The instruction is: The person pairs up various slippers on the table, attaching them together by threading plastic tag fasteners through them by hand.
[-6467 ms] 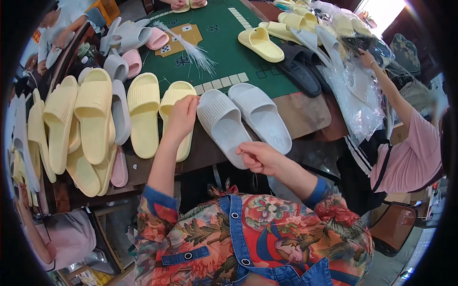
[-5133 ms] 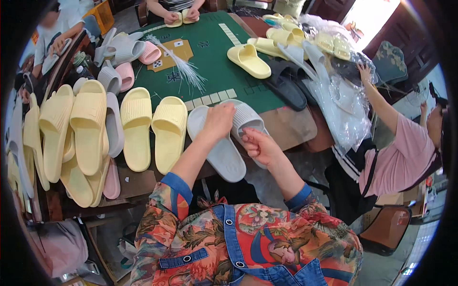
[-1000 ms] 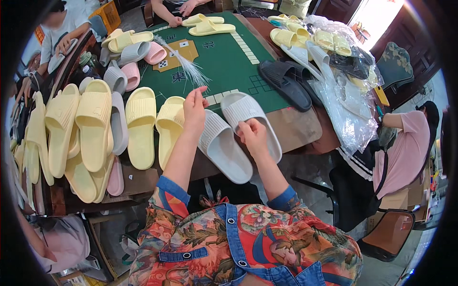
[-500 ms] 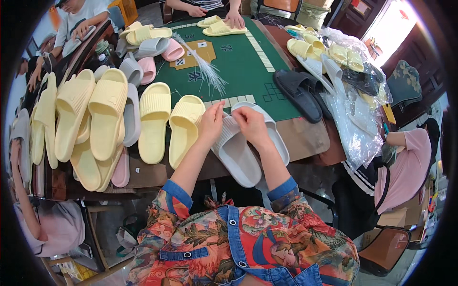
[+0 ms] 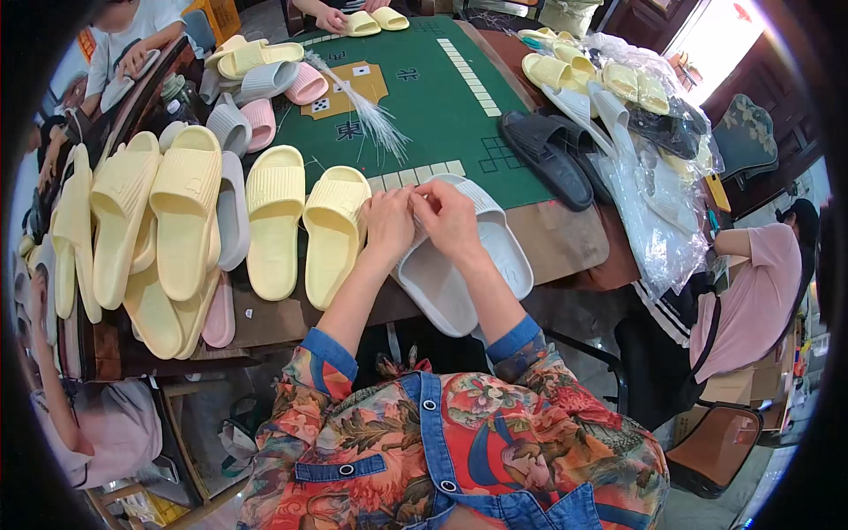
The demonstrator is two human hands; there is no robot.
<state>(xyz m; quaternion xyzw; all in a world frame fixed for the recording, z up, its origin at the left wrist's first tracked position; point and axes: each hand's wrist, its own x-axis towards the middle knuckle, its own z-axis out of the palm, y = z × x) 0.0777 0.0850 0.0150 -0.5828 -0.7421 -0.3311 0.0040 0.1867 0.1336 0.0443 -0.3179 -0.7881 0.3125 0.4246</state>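
Observation:
Two light grey slippers lie side by side at the table's near edge. Over the strap of the left grey slipper point(image 5: 443, 287) my two hands meet. My left hand point(image 5: 387, 223) is closed, its fingers curled at the strap's left side. Thumb and fingertips of my right hand point(image 5: 450, 218) pinch together against the left fingers. Whatever they pinch is too small or hidden to make out. The right grey slipper point(image 5: 508, 247) is partly behind my right hand and forearm. Just left of my hands is a yellow slipper point(image 5: 331, 256), with another yellow slipper point(image 5: 275, 230) beside it.
Yellow slippers point(image 5: 184, 221) pile up at the left. A bundle of thin white strands point(image 5: 378, 124) crosses the green table mat point(image 5: 442, 132). Black slippers point(image 5: 552, 159) and plastic-wrapped slippers point(image 5: 658, 190) lie to the right. Other people sit around the table.
My hands have come together over the left grey slipper's strap, my right hand moving left. Across the table, another person's hand has shifted on the yellow pair. The view has moved slightly.

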